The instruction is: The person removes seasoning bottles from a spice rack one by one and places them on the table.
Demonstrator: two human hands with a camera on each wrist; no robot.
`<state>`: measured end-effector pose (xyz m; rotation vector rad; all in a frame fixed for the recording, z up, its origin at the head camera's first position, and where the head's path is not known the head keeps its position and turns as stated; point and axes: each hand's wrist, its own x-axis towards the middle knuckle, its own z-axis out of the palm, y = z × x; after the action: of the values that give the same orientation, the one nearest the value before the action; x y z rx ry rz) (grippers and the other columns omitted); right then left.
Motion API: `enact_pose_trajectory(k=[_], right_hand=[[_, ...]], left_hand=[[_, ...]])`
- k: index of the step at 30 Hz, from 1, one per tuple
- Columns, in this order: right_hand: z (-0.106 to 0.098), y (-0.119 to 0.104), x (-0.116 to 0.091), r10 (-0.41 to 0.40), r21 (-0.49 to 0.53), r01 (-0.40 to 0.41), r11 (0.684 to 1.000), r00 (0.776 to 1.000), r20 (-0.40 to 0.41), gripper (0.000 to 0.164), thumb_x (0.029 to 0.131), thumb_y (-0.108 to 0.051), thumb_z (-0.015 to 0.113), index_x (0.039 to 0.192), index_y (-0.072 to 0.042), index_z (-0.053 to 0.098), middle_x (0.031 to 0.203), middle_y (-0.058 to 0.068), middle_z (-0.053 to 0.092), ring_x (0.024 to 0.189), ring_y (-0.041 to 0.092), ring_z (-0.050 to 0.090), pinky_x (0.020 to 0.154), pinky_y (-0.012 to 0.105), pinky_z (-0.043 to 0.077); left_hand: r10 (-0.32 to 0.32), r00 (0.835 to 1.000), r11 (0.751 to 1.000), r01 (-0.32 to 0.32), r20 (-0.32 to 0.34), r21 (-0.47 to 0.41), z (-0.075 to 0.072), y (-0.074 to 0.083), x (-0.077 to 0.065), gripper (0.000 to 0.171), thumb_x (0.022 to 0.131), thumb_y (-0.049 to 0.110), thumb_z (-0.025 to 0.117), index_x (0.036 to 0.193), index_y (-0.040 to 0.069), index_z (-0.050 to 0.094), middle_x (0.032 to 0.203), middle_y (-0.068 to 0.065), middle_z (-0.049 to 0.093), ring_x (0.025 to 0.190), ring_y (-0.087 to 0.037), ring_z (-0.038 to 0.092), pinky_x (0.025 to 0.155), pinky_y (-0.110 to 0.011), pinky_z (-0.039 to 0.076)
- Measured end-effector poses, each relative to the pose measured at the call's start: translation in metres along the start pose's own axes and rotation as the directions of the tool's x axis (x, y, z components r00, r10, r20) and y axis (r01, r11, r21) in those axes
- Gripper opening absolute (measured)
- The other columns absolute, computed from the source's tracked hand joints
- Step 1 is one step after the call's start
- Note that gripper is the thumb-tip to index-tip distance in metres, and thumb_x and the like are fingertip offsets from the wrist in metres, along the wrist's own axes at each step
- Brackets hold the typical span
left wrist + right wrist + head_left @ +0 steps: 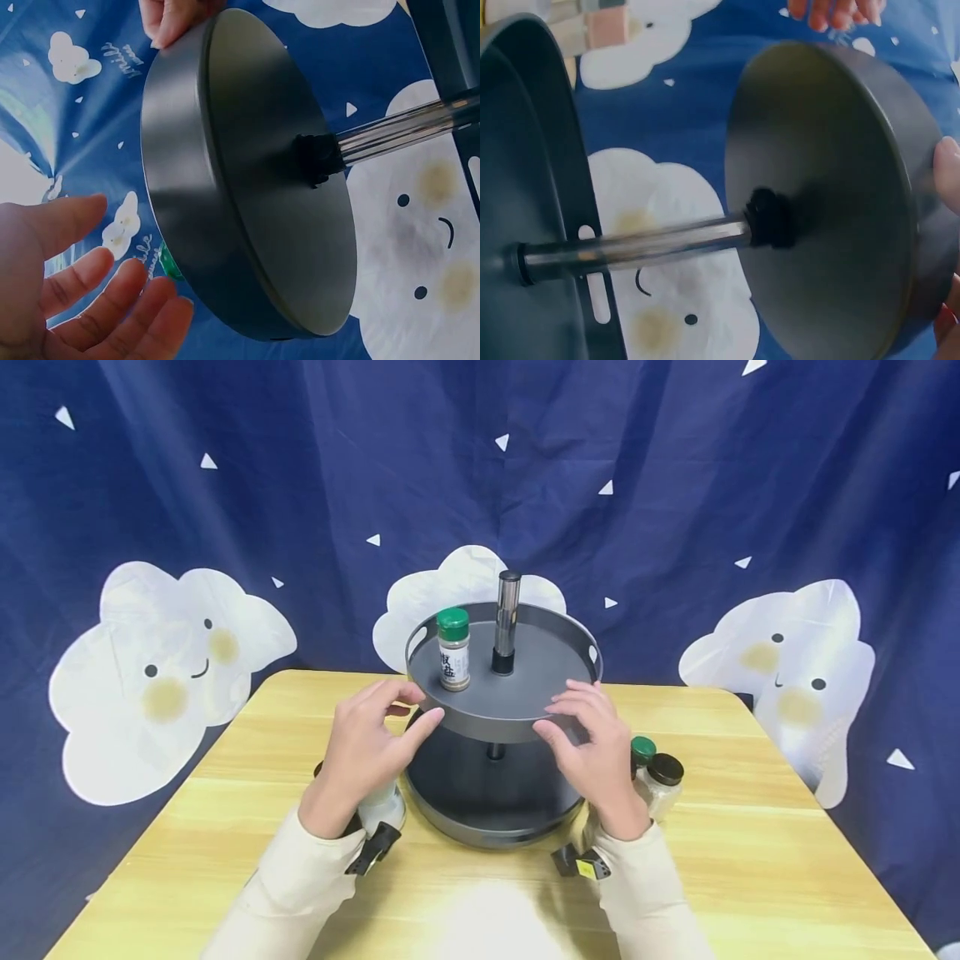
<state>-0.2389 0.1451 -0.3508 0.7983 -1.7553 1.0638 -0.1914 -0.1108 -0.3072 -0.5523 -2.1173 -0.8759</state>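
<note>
A two-tier round dark-grey rack stands on the table, its upper tray (517, 702) above the lower tray (487, 810) on a metal post (507, 614). On the upper tray's left side stands a green-capped seasoning bottle (454, 652). My left hand (378, 735) is at the front-left of the upper tray; in the left wrist view, its spread fingers (97, 300) are apart from the tray wall. At the front right, my right hand (596, 752) holds the upper tray's rim, with the thumb over the outer wall in the right wrist view.
Beside my right wrist stand a black-lidded jar (662, 781) and a green-capped bottle (642, 750). Another jar (384, 814) is partly hidden behind my left wrist. A blue curtain (480, 485) with cloud prints hangs behind the wooden table (720, 860).
</note>
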Motion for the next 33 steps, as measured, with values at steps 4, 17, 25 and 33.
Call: enact_pose_trajectory(k=[4, 17, 25, 33], right_hand=[[-0.007, 0.007, -0.004, 0.058, -0.006, -0.058, 0.998, 0.998, -0.021, 0.022, 0.068, 0.002, 0.077, 0.088, 0.000, 0.069, 0.106, 0.023, 0.068, 0.117, 0.042, 0.052, 0.103, 0.057, 0.040], [-0.008, 0.014, -0.012, 0.114, -0.020, -0.116, 0.993, 0.990, -0.077, 0.028, 0.073, 0.001, 0.069, 0.102, 0.001, 0.068, 0.122, 0.025, 0.061, 0.124, 0.043, 0.046, 0.102, 0.060, 0.040], [-0.006, 0.014, -0.014, 0.135, -0.009, -0.135, 0.991, 0.989, -0.069, 0.027, 0.075, -0.001, 0.068, 0.102, 0.000, 0.068, 0.121, 0.023, 0.062, 0.126, 0.041, 0.045, 0.103, 0.058, 0.039], [-0.007, 0.013, -0.013, 0.132, -0.014, -0.134, 0.991, 0.988, -0.080, 0.027, 0.074, -0.001, 0.069, 0.101, 0.000, 0.068, 0.119, 0.024, 0.063, 0.125, 0.041, 0.046, 0.102, 0.058, 0.040]], left_hand=[[-0.004, 0.999, 1.000, 0.004, -0.035, 0.013, 0.003, 0.004, 0.007, 0.026, 0.073, 0.015, 0.079, 0.088, 0.001, 0.064, 0.082, -0.014, 0.067, 0.076, -0.024, 0.064, 0.069, -0.041, 0.061], [-0.135, 0.990, 0.990, 0.134, 0.032, 0.040, 0.024, 0.001, 0.038, 0.057, 0.079, 0.023, 0.075, 0.124, 0.001, 0.050, 0.114, -0.020, 0.064, 0.103, -0.029, 0.061, 0.089, -0.046, 0.054], [-0.234, 0.963, 0.971, 0.225, 0.136, 0.077, 0.033, -0.003, 0.051, 0.070, 0.080, 0.029, 0.074, 0.135, 0.001, 0.041, 0.117, -0.020, 0.063, 0.103, -0.031, 0.062, 0.092, -0.051, 0.050], [-0.259, 0.953, 0.962, 0.240, 0.154, 0.132, 0.038, -0.003, 0.058, 0.063, 0.080, 0.031, 0.074, 0.129, 0.001, 0.048, 0.102, -0.017, 0.069, 0.093, -0.029, 0.062, 0.080, -0.049, 0.053]])
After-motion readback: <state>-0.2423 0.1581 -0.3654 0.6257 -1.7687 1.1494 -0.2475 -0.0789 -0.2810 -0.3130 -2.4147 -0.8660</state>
